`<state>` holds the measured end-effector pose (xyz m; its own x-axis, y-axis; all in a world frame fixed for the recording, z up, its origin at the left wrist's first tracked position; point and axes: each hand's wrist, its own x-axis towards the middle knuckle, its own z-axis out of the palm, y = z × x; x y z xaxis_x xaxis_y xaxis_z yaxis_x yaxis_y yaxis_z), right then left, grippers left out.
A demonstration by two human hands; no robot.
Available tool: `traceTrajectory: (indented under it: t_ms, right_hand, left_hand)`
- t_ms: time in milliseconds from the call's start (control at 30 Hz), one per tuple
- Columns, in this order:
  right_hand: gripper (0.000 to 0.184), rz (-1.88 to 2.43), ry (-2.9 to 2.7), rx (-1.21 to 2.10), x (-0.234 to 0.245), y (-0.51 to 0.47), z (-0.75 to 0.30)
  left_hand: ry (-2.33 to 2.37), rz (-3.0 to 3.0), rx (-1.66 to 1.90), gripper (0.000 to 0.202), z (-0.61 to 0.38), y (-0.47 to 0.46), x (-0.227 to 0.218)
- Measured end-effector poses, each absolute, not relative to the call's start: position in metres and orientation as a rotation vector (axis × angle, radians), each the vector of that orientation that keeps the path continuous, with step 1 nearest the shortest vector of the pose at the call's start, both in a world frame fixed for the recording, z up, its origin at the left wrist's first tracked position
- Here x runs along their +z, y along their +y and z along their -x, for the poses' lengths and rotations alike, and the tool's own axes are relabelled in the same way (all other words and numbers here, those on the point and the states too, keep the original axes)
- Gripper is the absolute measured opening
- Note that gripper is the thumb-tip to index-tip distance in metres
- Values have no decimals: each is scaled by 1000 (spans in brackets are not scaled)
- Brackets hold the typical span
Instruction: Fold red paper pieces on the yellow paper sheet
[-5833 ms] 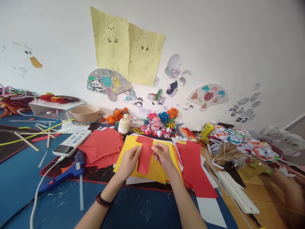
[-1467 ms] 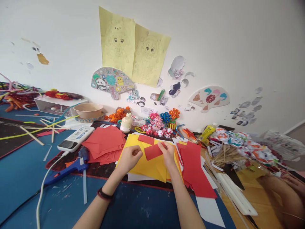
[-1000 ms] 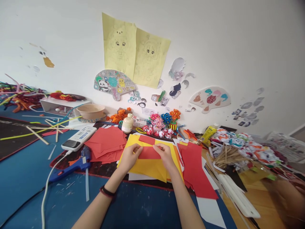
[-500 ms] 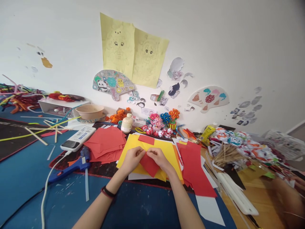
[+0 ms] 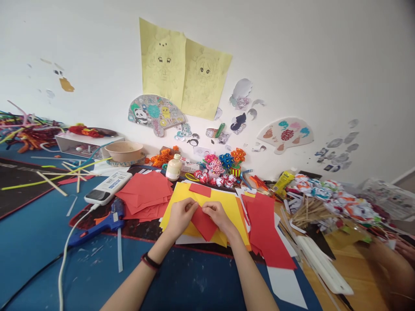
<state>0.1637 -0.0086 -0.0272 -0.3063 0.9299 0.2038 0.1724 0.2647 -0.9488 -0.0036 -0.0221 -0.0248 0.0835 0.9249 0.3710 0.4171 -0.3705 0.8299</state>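
Both my hands pinch a small piece of red paper [image 5: 204,224] above a stack of yellow and orange sheets [image 5: 227,205]. My left hand [image 5: 181,215] grips its upper left corner with fingers closed. My right hand [image 5: 218,216] grips the upper right edge, fingers closed too. The red piece hangs with one corner pointing down. A smaller red strip [image 5: 200,189] lies on the yellow sheets just beyond my hands. A black band is on my left wrist.
A pile of red squares [image 5: 144,194] lies to the left, long red strips [image 5: 267,231] to the right. A blue glue gun [image 5: 97,224], a white power strip [image 5: 108,187], a glue bottle [image 5: 173,167], paper flowers [image 5: 223,166] and wooden sticks [image 5: 309,209] surround them. Another person's arm [image 5: 387,263] is at far right.
Earlier I held a long red strip upright, then a short piece flat and level. It has since been turned so a corner points down, and my hands have come closer together.
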Motion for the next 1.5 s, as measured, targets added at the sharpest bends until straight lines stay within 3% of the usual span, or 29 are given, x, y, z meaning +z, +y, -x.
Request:
traceTrajectory:
  t_ms: [500, 867, 1500]
  right_hand:
    - [22, 1003, -1696, 1351, -26, -11, -168]
    - [24, 1031, -1593, 1273, -24, -9, -175]
    - [31, 947, -1505, 1332, -24, -12, -168]
  left_hand:
    - [1539, -1633, 1471, 31, 27, -11, -22]
    - [1570, -1287, 1720, 34, 51, 1, -29]
    - [1287, -1070, 1580, 33, 39, -1, -28]
